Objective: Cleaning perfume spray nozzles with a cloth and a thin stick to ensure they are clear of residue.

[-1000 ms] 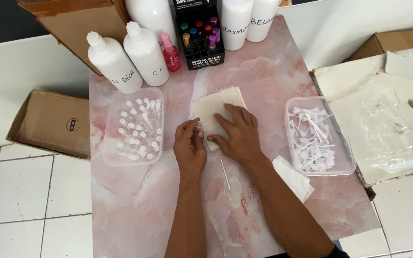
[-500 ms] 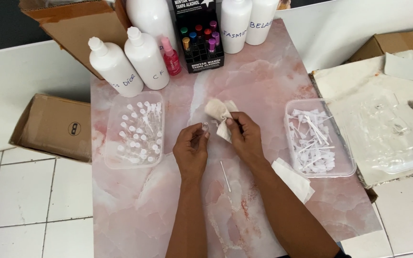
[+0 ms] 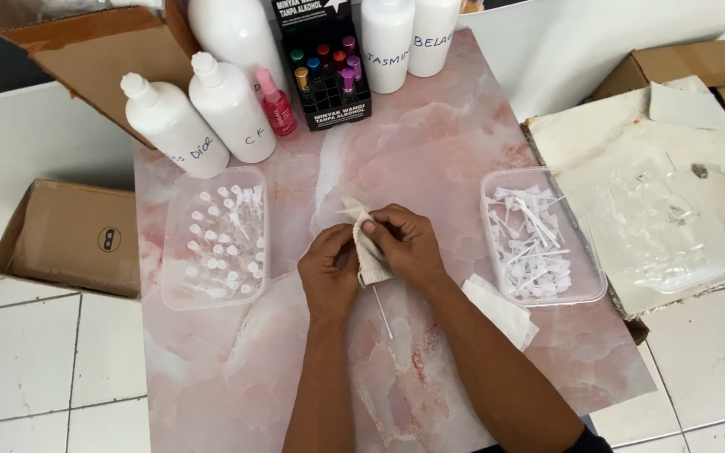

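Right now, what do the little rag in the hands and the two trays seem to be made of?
Rag: probably soft woven cloth, matte cream; it crumples and folds. Left tray and right tray: thin clear plastic, glossy; the pink surface shows through their walls.

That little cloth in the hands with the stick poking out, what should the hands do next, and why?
Probably slide the cloth down along the thin white stick. The left hand and right hand both pinch the bunched cloth around the stick's top end, while its lower part lies bare on the pink marble table, so that part looks unwiped.
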